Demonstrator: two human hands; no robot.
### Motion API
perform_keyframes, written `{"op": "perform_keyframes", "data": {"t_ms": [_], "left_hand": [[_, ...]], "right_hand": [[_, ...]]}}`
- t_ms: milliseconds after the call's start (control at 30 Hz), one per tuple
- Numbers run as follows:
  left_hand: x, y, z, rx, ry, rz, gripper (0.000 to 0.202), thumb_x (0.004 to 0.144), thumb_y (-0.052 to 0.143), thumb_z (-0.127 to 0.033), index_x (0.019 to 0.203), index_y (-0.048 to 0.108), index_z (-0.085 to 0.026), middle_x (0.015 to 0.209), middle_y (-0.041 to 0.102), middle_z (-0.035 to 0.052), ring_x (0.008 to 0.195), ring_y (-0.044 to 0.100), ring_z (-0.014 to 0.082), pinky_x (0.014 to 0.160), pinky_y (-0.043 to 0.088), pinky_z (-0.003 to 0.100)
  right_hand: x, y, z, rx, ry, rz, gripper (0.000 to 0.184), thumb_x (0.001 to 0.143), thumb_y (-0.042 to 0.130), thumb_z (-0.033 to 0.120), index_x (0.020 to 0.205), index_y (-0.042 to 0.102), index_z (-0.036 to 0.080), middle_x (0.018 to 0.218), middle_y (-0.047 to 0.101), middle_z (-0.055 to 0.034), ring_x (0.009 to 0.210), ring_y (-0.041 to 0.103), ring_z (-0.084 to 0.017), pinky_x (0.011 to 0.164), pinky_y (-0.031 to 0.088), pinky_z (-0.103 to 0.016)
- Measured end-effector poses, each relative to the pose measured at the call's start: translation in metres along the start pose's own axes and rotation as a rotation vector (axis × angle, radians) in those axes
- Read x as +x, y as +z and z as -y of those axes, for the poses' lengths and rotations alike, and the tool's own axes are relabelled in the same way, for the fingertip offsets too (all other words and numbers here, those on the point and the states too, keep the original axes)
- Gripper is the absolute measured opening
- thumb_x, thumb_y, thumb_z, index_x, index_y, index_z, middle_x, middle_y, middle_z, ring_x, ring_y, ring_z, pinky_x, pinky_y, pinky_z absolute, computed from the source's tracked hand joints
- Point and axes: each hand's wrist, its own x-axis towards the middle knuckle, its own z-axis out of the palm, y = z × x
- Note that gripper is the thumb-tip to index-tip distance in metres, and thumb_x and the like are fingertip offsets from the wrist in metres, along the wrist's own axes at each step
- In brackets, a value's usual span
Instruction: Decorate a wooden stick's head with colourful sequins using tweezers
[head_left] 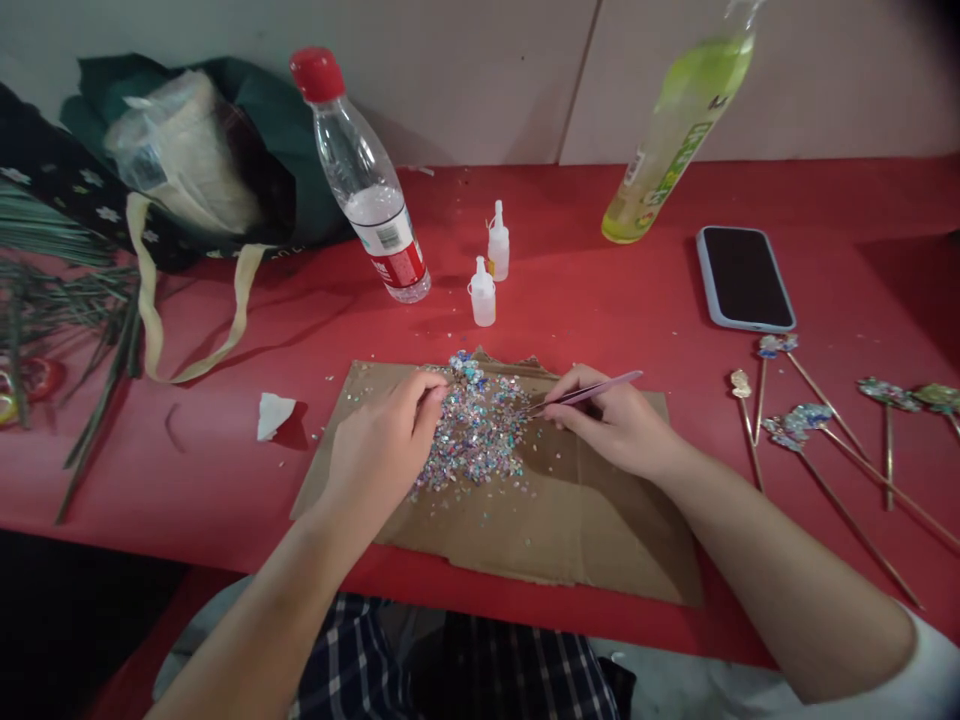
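A heap of silver and blue sequin-like flakes [472, 430] lies on a torn brown cardboard sheet [570, 530]. My left hand [382, 450] rests at the heap's left edge, its fingers curled together; anything small between them is hidden. My right hand [607, 420] grips pink metal tweezers [589, 393], and their tips sit just above the heap's right side. Loose flakes are scattered across the cardboard around the heap.
Two small white dropper bottles [487, 270], a red-capped water bottle [367, 175], a green drink bottle [679, 135] and a phone [744, 278] stand beyond on the red table [187, 470]. Several sticks with glittery tops [847, 440] lie at right; green stems [67, 320] and a bag [202, 150] lie at left.
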Motion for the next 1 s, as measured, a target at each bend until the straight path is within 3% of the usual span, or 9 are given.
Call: {"op": "perform_keyframes", "data": {"t_ms": [100, 233, 333, 433, 567, 667, 1000], "left_hand": [[0.024, -0.002, 0.001, -0.012, 0.114, -0.075, 0.019, 0.094, 0.043, -0.034, 0.1, 0.059, -0.026, 0.08, 0.071, -0.002, 0.064, 0.059, 0.0142, 0.056, 0.033, 0.027], [0.056, 0.018, 0.0, -0.099, 0.303, -0.154, 0.019, 0.094, 0.045, -0.031, 0.102, 0.061, -0.024, 0.09, 0.072, 0.0006, 0.071, 0.062, 0.0135, 0.058, 0.037, 0.027], [0.068, 0.036, 0.0, -0.189, 0.41, -0.176, 0.02, 0.094, 0.045, -0.03, 0.104, 0.062, -0.023, 0.096, 0.072, 0.0011, 0.073, 0.062, 0.0123, 0.061, 0.04, 0.026], [0.072, 0.043, 0.003, -0.277, 0.443, -0.148, 0.02, 0.094, 0.046, -0.03, 0.104, 0.062, -0.023, 0.092, 0.072, 0.0005, 0.07, 0.061, 0.0111, 0.063, 0.042, 0.026], [0.071, 0.041, 0.01, -0.396, 0.395, -0.113, 0.021, 0.094, 0.045, -0.032, 0.102, 0.062, -0.022, 0.086, 0.071, 0.0005, 0.07, 0.061, 0.0107, 0.062, 0.043, 0.025], [0.072, 0.04, 0.014, -0.435, 0.344, -0.094, 0.022, 0.094, 0.044, -0.033, 0.101, 0.061, -0.022, 0.082, 0.07, -0.0001, 0.067, 0.06, 0.0103, 0.06, 0.042, 0.024], [0.073, 0.044, 0.012, -0.528, 0.297, -0.043, 0.021, 0.094, 0.045, -0.032, 0.1, 0.061, -0.021, 0.077, 0.067, -0.0008, 0.065, 0.057, 0.0098, 0.06, 0.042, 0.024]], "right_hand": [[0.002, -0.002, -0.003, 0.056, 0.049, 0.017, 0.018, 0.086, 0.058, 0.038, 0.087, 0.057, 0.02, 0.07, 0.061, -0.0001, 0.064, 0.059, -0.014, 0.058, 0.043, -0.028], [0.008, -0.009, 0.004, 0.19, 0.163, 0.059, 0.017, 0.084, 0.059, 0.036, 0.084, 0.056, 0.02, 0.076, 0.066, -0.0027, 0.066, 0.06, -0.014, 0.061, 0.046, -0.029], [0.014, -0.012, 0.018, 0.246, 0.246, 0.083, 0.015, 0.083, 0.059, 0.034, 0.081, 0.056, 0.019, 0.076, 0.067, -0.004, 0.068, 0.062, -0.014, 0.064, 0.048, -0.03], [0.019, -0.005, 0.028, 0.232, 0.261, -0.008, 0.016, 0.082, 0.059, 0.033, 0.077, 0.057, 0.018, 0.075, 0.065, -0.0039, 0.07, 0.061, -0.014, 0.065, 0.048, -0.03], [0.017, 0.014, 0.028, 0.204, 0.209, -0.217, 0.017, 0.084, 0.059, 0.032, 0.075, 0.056, 0.019, 0.07, 0.061, -0.0016, 0.06, 0.056, -0.011, 0.056, 0.044, -0.027], [0.01, 0.024, 0.023, 0.153, 0.137, -0.272, 0.015, 0.086, 0.057, 0.032, 0.079, 0.056, 0.019, 0.067, 0.06, -0.0005, 0.057, 0.055, -0.011, 0.053, 0.042, -0.026], [0.001, 0.032, 0.03, -0.269, -0.233, -0.025, 0.008, 0.089, 0.055, 0.025, 0.082, 0.057, 0.022, 0.075, 0.067, -0.0012, 0.071, 0.061, -0.015, 0.069, 0.043, -0.033]]}}
